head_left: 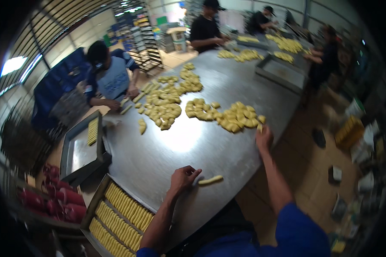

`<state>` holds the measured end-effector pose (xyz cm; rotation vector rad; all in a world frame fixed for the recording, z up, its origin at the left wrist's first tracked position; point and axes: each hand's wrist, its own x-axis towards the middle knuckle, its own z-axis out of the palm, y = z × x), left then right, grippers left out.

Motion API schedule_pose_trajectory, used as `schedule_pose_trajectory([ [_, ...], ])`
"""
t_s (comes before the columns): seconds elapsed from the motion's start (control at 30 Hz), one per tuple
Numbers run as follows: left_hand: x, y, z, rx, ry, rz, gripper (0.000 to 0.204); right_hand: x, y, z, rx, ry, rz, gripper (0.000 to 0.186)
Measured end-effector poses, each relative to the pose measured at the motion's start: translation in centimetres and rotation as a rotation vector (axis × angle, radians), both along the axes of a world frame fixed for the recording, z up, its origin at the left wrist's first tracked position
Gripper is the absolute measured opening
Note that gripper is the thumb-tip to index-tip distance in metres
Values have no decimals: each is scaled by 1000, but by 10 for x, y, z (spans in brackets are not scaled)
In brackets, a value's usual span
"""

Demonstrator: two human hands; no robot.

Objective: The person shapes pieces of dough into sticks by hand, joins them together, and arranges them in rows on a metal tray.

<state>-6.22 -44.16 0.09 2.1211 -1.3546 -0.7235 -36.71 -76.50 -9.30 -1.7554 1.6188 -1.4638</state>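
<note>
My left hand (184, 177) is low over the steel table, fingers loosely curled and thumb apart, with nothing visible in it. Just right of its thumb lies a rolled dough stick (210, 180), not touched. Reaching to the table's right edge, my right hand (264, 138) pinches a small dough piece (260, 127). Beside those fingertips spreads a heap of yellow dough pieces (238, 117), joined on its left by another cluster (199, 109). The undersides of my right fingers are hidden.
A tray (99, 195) filled with rows of dough sticks stands at the near left. Beyond it is a tray (75, 147) with one row. Across the table a person (111, 77) handles dough; other people work at the far end, near an empty tray (283, 70).
</note>
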Motion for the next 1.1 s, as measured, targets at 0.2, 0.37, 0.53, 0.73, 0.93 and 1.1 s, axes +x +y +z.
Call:
schedule_pose_trajectory([
  [0.2,-1,3,28,-281,690,25,48,94,208,97,250,-38,817,28],
  [0.37,0,6,24,-327,988,-9,40,113,236,164,336,-82,1098,25],
  [0.53,-15,22,36,-350,955,-7,32,107,240,176,150,246,1095,21],
  [0.73,-20,41,28,-507,929,-33,26,114,259,179,537,-147,1079,30],
  [0.93,-7,39,26,-419,898,-85,27,96,230,174,1020,-285,1322,36],
  [1.1,17,-12,35,-37,617,-214,32,116,162,141,617,310,1279,29],
])
